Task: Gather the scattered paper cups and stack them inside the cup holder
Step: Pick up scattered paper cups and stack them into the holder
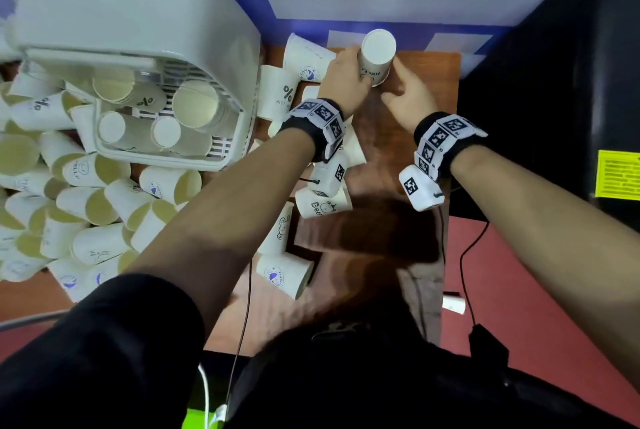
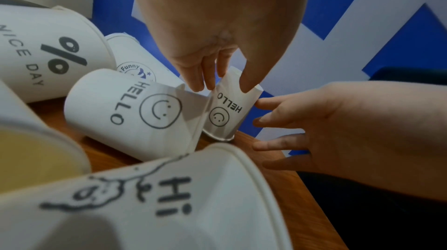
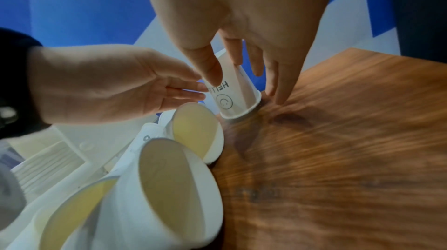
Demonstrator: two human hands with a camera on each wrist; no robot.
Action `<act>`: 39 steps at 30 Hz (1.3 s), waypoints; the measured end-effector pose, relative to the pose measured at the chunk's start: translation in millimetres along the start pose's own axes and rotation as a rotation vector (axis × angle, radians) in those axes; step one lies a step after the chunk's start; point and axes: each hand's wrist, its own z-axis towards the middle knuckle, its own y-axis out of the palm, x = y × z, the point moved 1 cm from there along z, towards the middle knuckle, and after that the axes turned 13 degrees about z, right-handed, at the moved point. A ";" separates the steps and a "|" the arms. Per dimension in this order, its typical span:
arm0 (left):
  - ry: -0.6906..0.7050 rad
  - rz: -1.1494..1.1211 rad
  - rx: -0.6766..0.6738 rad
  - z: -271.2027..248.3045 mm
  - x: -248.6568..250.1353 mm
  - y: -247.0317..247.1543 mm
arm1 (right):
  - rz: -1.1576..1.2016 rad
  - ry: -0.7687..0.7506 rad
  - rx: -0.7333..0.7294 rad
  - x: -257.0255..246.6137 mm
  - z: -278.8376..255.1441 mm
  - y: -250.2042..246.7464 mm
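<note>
- The "HELLO" cup (image 1: 376, 56) is pinched by the left hand (image 1: 343, 80); in the left wrist view its fingertips (image 2: 246, 87) are curled onto the upper wall, so this grip is clamped on the cup.
- The right hand (image 1: 407, 94) is held with fingers straight and spread; its fingertips (image 2: 262, 104) are at the cup's wall at 3 o'clock, touching or just short of it, which cannot be told.
- The cup is stood upside down, slightly tilted, on the wooden counter (image 1: 426, 89) near its 12 o'clock edge, base uppermost.
- It is judged light, thin and easily crushed; the wall is best taken gently near the stiffer base or rolled rim.
- "HELLO" and a smiley face are printed on it, as on a neighbour lying on its side (image 2: 135, 112).
- Other prints can be read: "% NICE DAY" (image 2: 48, 57), "Funny" (image 2: 139, 66) and "Hi" (image 2: 169, 196).
- The cup holder (image 1: 138, 57) is set at 9 o'clock, with some cups already inside.
- Many scattered cups (image 1: 86, 213) are left lying at 8 o'clock; the task is judged far from finished.
</note>
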 end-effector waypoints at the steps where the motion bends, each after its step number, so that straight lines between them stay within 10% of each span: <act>1: -0.002 -0.020 0.014 -2.4 0.0 -1.4 | 0.006 -0.010 0.002 0.1 -2.1 1.1; 14: 0.008 -0.499 0.120 -60.4 15.0 -57.3 | 0.061 -0.254 0.046 -53.9 -63.7 -4.8; 24: 0.059 -0.421 0.145 -119.5 -3.7 -98.4 | -0.046 -0.434 -0.016 -103.5 -127.2 22.5; 39: -0.162 -0.776 0.265 -183.0 -55.8 -122.1 | 0.046 -0.498 -0.052 -124.5 -173.4 84.3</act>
